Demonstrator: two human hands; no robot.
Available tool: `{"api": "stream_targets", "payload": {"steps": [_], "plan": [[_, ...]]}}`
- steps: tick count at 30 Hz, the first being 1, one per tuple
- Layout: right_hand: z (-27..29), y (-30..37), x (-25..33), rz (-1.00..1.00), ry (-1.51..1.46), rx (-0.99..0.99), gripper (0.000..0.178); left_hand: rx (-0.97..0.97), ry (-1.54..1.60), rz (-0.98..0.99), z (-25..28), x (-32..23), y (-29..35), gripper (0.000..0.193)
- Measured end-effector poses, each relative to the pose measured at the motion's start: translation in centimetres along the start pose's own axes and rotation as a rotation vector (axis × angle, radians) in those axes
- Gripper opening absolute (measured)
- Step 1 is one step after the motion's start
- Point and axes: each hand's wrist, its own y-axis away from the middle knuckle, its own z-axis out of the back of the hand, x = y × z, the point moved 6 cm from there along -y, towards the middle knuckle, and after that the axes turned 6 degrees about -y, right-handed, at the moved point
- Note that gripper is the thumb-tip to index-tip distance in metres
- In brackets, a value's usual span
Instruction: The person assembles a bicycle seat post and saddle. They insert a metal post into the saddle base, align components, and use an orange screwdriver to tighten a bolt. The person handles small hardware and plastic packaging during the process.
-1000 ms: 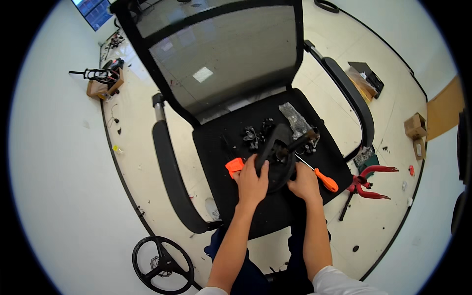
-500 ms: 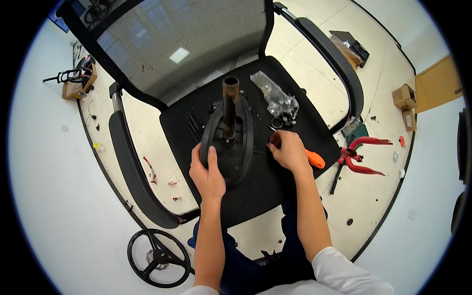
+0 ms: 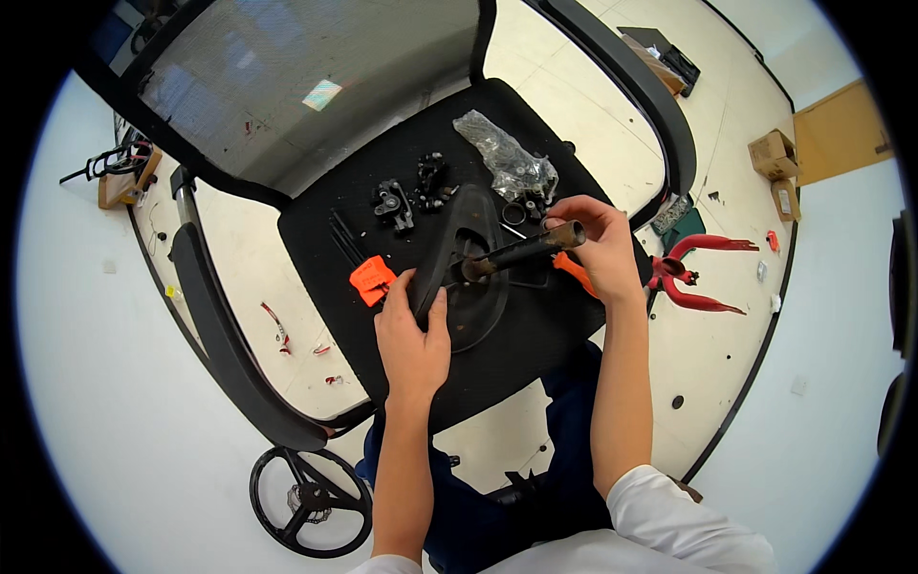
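Note:
A black bicycle saddle with its seat post (image 3: 521, 251) stands tilted over the chair seat. My left hand (image 3: 413, 344) is closed round the saddle's (image 3: 448, 251) left edge, thumb toward me. The bare, rusty-ended post points to the right, its end in front of my right hand (image 3: 604, 251). The right fingers are curled together next to the small metal parts; what they pinch, if anything, is hidden. Close to those fingertips lie a black ring (image 3: 513, 213) and a clear plastic bag (image 3: 507, 158) of parts. An orange-handled tool (image 3: 577, 275) lies partly behind the post and right hand.
Black brake calipers (image 3: 392, 206) and an orange holder (image 3: 371, 279) with black rods lie on the mesh-backed office chair (image 3: 325, 253). Armrests (image 3: 239, 354) flank it. On the floor are a red fork (image 3: 703, 275), a black spoked wheel (image 3: 311, 499) and cardboard boxes (image 3: 773, 153).
The saddle has tipped over, its post swinging from upright to pointing right. My right hand has moved up and slightly right. The calipers and orange holder have come into sight.

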Motion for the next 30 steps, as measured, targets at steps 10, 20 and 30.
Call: {"api": "stream_targets", "payload": {"steps": [10,20,30], "plan": [[0.1,0.8,1.2,0.108,-0.298,0.113,0.024,-0.206,0.066,-0.212,0.8,-1.2,0.1,0.039],[-2.4,0.9,-1.8,0.134,0.477,0.102,0.016,-0.183,-0.007,-0.416,-0.3,-3.0,-0.8,0.056],[-4.7,0.5,-0.8,0.167,0.283,-0.047,0.006,-0.086,0.245,-0.112,-0.4,-0.3,-3.0,0.056]]}}
